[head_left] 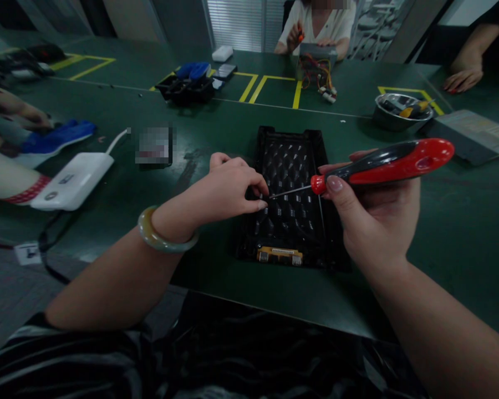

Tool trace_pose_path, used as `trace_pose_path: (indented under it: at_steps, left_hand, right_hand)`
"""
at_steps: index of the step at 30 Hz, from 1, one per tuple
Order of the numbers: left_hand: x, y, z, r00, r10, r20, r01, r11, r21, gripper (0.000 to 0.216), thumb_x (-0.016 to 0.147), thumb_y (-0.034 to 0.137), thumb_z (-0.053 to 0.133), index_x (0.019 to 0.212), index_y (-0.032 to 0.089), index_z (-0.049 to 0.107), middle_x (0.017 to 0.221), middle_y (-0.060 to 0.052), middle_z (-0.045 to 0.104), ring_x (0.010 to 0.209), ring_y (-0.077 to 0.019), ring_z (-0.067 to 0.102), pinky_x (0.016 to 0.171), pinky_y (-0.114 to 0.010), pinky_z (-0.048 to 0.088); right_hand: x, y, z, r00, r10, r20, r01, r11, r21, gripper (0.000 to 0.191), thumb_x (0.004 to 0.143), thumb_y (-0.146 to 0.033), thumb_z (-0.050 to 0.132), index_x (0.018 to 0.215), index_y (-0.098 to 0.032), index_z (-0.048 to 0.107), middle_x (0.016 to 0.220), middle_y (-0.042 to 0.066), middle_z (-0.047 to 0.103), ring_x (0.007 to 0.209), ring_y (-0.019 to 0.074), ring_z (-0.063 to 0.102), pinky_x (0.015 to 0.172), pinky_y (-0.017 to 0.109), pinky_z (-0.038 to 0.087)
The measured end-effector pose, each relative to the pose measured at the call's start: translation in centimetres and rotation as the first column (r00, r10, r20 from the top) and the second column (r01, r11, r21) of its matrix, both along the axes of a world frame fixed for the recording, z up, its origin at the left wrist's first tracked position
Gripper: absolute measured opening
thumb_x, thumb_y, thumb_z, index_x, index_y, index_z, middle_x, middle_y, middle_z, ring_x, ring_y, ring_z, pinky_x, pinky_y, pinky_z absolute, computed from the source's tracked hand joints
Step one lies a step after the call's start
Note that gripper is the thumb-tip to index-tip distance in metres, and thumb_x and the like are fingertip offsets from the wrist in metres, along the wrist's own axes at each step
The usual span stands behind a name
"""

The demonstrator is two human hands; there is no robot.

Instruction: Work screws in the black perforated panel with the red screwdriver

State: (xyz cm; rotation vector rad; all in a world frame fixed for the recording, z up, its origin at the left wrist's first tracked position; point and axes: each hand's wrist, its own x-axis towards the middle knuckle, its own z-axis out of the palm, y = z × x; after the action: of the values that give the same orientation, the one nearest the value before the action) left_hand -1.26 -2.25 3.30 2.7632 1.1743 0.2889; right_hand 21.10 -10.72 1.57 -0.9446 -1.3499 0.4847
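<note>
My right hand [374, 221] grips the red and black handle of a screwdriver [393, 162], its thin shaft pointing left. The tip meets the fingers of my left hand [233, 185], which are pinched together; whatever small thing sits between them, if anything, is too dark to make out. Both hands are above a black plastic panel [285, 172] with a faceted, studded surface and raised edges, lying flat on the table. A small orange-yellow circuit board [279, 256] with metal ports is set at the panel's near end.
On the green table [216, 119] lie a black tray [185, 88] with blue gloves, a metal bowl [402, 112] of tools, and a grey metal box [474, 133]. A white device [72, 180] is at left. Co-workers' hands are at left, opposite and far right; one holds an orange-handled tool by a wired unit [316, 64].
</note>
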Motion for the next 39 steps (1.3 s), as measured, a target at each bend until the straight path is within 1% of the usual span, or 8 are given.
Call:
trace_pose_path:
  at_steps: [14, 19, 25, 28, 30, 32, 36, 39]
  left_hand:
    - [0.4, -0.2, -0.2, 1.000, -0.007, 0.004, 0.007, 1.000, 0.024, 0.018, 0.083, 0.041, 0.067, 0.090, 0.028, 0.077, 0.091, 0.000, 0.078, 0.095, -0.0230, 0.062, 0.098, -0.047, 0.024]
    - [0.4, -0.2, -0.2, 1.000, -0.010, -0.011, 0.011, 1.000, 0.025, 0.019, 0.087, 0.039, 0.063, 0.093, 0.029, 0.078, 0.093, 0.000, 0.079, 0.096, -0.0228, 0.062, 0.098, -0.047, 0.024]
    - [0.2, 0.0, -0.2, 1.000, -0.028, 0.010, 0.028, 0.999, 0.024, 0.021, 0.093, 0.040, 0.061, 0.101, 0.032, 0.079, 0.097, -0.001, 0.079, 0.102, -0.0227, 0.062, 0.100, -0.047, 0.024]
    - [0.2, -0.1, 0.1, 0.999, -0.035, 0.037, 0.033, 0.999, 0.040, 0.021, 0.096, 0.041, 0.060, 0.103, 0.033, 0.079, 0.099, 0.000, 0.078, 0.104, -0.0230, 0.062, 0.101, -0.047, 0.023]
    - [0.3, -0.5, 0.3, 0.995, -0.072, 0.066, 0.069, 0.997, 0.046, 0.021, 0.097, 0.042, 0.060, 0.105, 0.035, 0.078, 0.102, 0.000, 0.078, 0.105, -0.0224, 0.063, 0.102, -0.047, 0.023]
    - [0.6, -1.0, 0.5, 0.984, -0.148, 0.102, 0.144, 0.989, 0.047, 0.021, 0.098, 0.042, 0.060, 0.107, 0.036, 0.077, 0.104, 0.001, 0.078, 0.105, -0.0214, 0.063, 0.103, -0.046, 0.023]
    - [1.5, -2.6, 0.5, 0.929, -0.352, 0.115, 0.354, 0.935, -0.002, 0.021, 0.100, 0.043, 0.059, 0.110, 0.036, 0.076, 0.106, 0.002, 0.079, 0.106, -0.0196, 0.064, 0.104, -0.043, 0.023]
    - [2.4, -3.8, 0.1, 0.902, -0.426, 0.074, 0.429, 0.903, -0.033, 0.021, 0.102, 0.041, 0.058, 0.110, 0.035, 0.076, 0.107, 0.001, 0.078, 0.108, -0.0196, 0.063, 0.103, -0.043, 0.023]
  right_hand:
    - [-0.1, 0.0, 0.2, 1.000, -0.016, -0.011, 0.016, 1.000, -0.002, 0.034, 0.091, -0.034, 0.076, 0.115, -0.031, 0.054, 0.106, 0.000, 0.072, 0.095, 0.0221, 0.073, 0.087, 0.044, 0.064]
    - [0.0, 0.0, 0.0, 1.000, 0.003, -0.028, -0.001, 0.999, 0.041, 0.033, 0.091, -0.032, 0.076, 0.116, -0.032, 0.055, 0.106, 0.000, 0.071, 0.101, 0.0240, 0.072, 0.087, 0.045, 0.064]
    - [0.1, -0.2, 0.0, 0.999, -0.032, -0.019, 0.032, 0.999, -0.009, 0.032, 0.095, -0.042, 0.069, 0.121, -0.036, 0.051, 0.118, 0.003, 0.065, 0.108, 0.0264, 0.069, 0.098, 0.051, 0.060]
    - [0.1, 0.1, 0.1, 0.994, -0.087, -0.067, 0.095, 0.985, 0.141, 0.029, 0.094, -0.035, 0.069, 0.118, -0.039, 0.054, 0.119, -0.001, 0.061, 0.099, 0.0214, 0.070, 0.091, 0.044, 0.063]
    - [0.2, 0.4, 0.3, 0.986, -0.119, -0.118, 0.148, 0.947, 0.284, 0.027, 0.092, -0.028, 0.067, 0.115, -0.039, 0.058, 0.119, -0.004, 0.059, 0.090, 0.0164, 0.070, 0.084, 0.038, 0.063]
    - [0.3, 0.5, 0.5, 0.977, -0.144, -0.159, 0.194, 0.910, 0.367, 0.027, 0.090, -0.024, 0.063, 0.113, -0.039, 0.061, 0.118, -0.006, 0.059, 0.081, 0.0137, 0.068, 0.079, 0.036, 0.063]
    - [0.7, 0.3, 0.9, 0.970, -0.187, -0.156, 0.235, 0.888, 0.395, 0.027, 0.090, -0.029, 0.057, 0.114, -0.040, 0.064, 0.117, -0.004, 0.058, 0.072, 0.0132, 0.066, 0.071, 0.035, 0.060]
    - [0.9, 0.2, 1.0, 0.981, -0.106, -0.165, 0.169, 0.881, 0.442, 0.029, 0.086, -0.028, 0.058, 0.113, -0.037, 0.067, 0.112, -0.002, 0.059, 0.064, 0.0108, 0.062, 0.057, 0.028, 0.054]
